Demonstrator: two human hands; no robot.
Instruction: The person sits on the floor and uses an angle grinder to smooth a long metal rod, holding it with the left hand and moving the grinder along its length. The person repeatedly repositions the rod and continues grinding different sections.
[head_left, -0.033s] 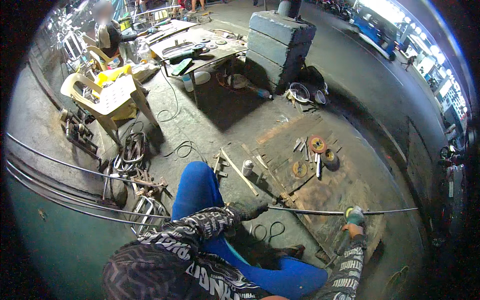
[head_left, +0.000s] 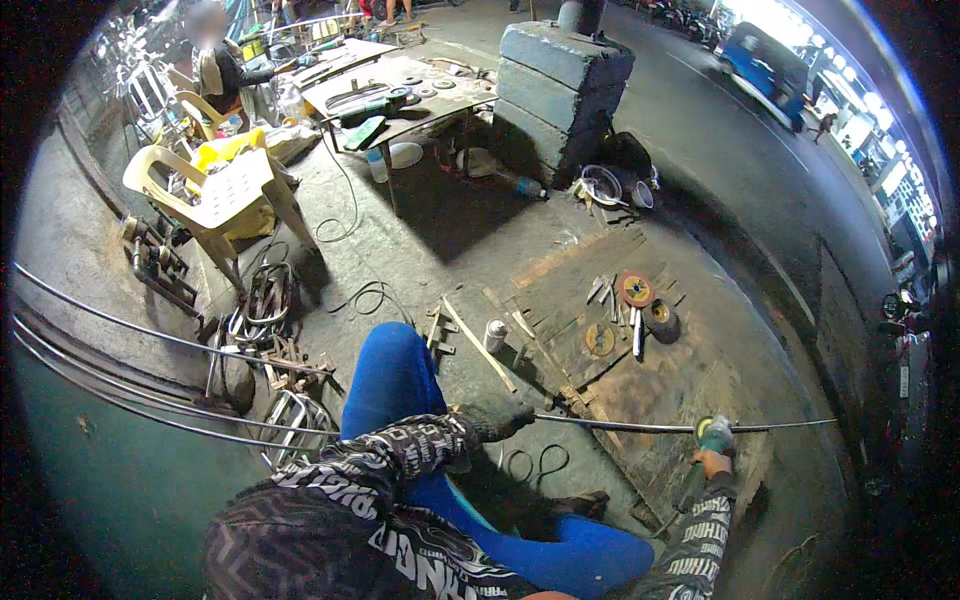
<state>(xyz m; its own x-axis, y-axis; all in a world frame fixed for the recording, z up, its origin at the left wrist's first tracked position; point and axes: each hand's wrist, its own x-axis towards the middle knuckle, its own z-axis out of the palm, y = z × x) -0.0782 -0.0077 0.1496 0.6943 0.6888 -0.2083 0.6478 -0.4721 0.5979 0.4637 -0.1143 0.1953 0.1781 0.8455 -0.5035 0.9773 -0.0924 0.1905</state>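
Note:
My left hand [head_left: 497, 422], in a dark glove, is closed around a long thin metal tube [head_left: 630, 427]. The tube runs out to the right over a worn wooden board. My right hand [head_left: 714, 463] grips a green angle grinder [head_left: 717, 437], its fingers partly hidden by the tool. The grinder's disc lies at the tube, right of the middle of the stretch beyond my left hand; whether it touches cannot be made out. A cord trails from the grinder toward my knee.
On the board [head_left: 650, 385] lie grinding discs [head_left: 635, 289] and short metal pieces. A spray can [head_left: 495, 336] stands left of it. Long metal rods [head_left: 150, 334] stretch leftward. Beyond are a plastic chair [head_left: 235, 190], a worktable [head_left: 440, 97], a concrete block [head_left: 560, 95] and a seated person.
My right hand and the grinder have shifted slightly right along the tube. My left hand keeps its place. A blue vehicle on the road has moved closer.

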